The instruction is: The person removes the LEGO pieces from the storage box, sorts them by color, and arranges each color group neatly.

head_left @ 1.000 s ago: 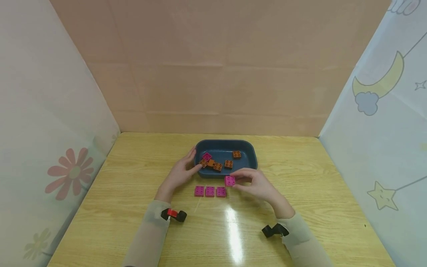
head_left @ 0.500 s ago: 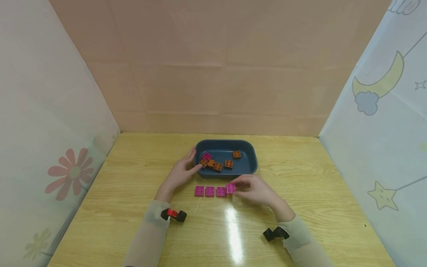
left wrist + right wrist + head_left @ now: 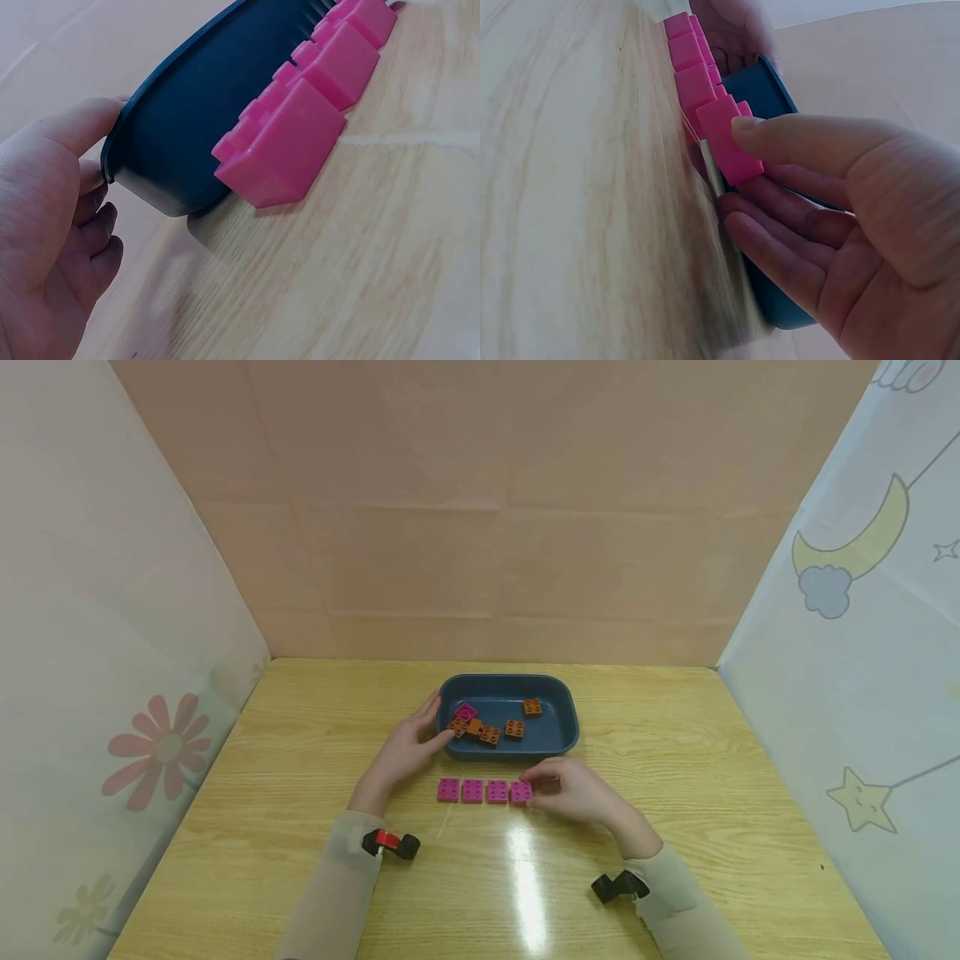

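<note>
Two sleeves (image 3: 330, 893): beige; we saw them reach in from the near edge, one on each arm.
Wrist mounts: we noted a black-and-red mount (image 3: 388, 841) at the left wrist and a black mount (image 3: 620, 886) at the right.
Tabletop (image 3: 645, 718): light wood grain; we saw a bright reflection (image 3: 527, 893) on its near part.
Brick row: we counted three pink bricks (image 3: 472, 791) set studs up in a line, narrow gaps between them.
Fourth pink brick (image 3: 521, 793): we located it at the right end of that line, just beside the third; we could not tell whether its base touched the wood.
Right hand (image 3: 577, 792): grasping the fourth pink brick; we saw it pinched between thumb and fingers.
Left hand (image 3: 405, 750): grasping the tray (image 3: 553, 727) at its left end; we saw the thumb over the rim.
Tray position: just beyond the row; we noted dark blue walls and rounded corners.
Tray contents: we counted five orange bricks (image 3: 532, 707) and one pink brick (image 3: 465, 712), mostly clustered toward the left.
Side panels: we saw a flower (image 3: 167, 746) on the left, a crescent moon (image 3: 862, 543) on the right.
Back panel (image 3: 480, 527): peach; we observed horizontal creases.
</note>
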Tool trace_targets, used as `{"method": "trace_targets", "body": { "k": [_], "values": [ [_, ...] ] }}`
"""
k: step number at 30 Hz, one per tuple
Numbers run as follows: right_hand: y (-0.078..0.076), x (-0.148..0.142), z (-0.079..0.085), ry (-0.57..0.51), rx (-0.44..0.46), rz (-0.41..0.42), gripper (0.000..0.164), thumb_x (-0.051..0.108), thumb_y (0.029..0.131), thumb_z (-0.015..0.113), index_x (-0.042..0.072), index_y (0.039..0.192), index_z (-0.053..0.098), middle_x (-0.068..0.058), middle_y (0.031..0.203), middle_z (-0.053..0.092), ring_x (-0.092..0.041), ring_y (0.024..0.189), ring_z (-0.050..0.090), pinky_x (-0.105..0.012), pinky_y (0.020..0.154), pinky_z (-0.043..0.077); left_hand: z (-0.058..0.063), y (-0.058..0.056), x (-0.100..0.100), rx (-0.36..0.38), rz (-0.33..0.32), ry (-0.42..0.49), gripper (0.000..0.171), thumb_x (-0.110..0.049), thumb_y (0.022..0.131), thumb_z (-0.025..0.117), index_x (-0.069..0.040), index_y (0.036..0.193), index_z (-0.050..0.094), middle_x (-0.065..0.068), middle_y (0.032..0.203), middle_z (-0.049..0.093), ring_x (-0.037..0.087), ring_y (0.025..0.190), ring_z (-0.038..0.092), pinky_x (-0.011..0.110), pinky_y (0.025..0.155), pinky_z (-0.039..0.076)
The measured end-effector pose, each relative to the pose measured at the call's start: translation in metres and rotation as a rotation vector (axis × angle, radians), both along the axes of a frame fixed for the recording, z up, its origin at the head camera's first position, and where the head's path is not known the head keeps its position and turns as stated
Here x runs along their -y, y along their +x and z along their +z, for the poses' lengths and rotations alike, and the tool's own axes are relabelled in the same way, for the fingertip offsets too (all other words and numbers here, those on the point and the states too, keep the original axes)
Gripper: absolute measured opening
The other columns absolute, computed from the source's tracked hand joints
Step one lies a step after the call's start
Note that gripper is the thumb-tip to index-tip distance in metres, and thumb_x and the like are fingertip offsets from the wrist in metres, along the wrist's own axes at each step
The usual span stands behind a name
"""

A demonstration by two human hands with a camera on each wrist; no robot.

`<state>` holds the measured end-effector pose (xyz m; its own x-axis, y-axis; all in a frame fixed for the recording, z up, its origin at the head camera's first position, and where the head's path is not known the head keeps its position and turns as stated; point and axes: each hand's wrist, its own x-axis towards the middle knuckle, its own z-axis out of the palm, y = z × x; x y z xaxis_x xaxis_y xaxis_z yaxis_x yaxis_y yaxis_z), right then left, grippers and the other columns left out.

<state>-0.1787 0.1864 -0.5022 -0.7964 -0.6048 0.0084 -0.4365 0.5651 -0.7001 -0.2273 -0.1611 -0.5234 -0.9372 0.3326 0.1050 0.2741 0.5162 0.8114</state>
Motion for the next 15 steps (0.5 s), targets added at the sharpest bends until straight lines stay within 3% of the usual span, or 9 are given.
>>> {"method": "trace_targets", "body": {
  "k": [15],
  "values": [
    [-0.0002,0.0000,-0.0038,-0.006,0.045,-0.014,0.034,0.015,0.091,0.086,0.008,0.123,0.079,-0.001,0.118,0.077,-0.016,0.106,0.074,-0.033,0.094,0.061,0.0006,0.0004,0.0007,-0.005,-0.004,-0.004,0.083,-0.050,0.107,0.064,-0.007,0.168,0.027,0.006,0.179,0.017,0.026,0.162,0.018,0.049,0.130,0.018]
  ]
}}
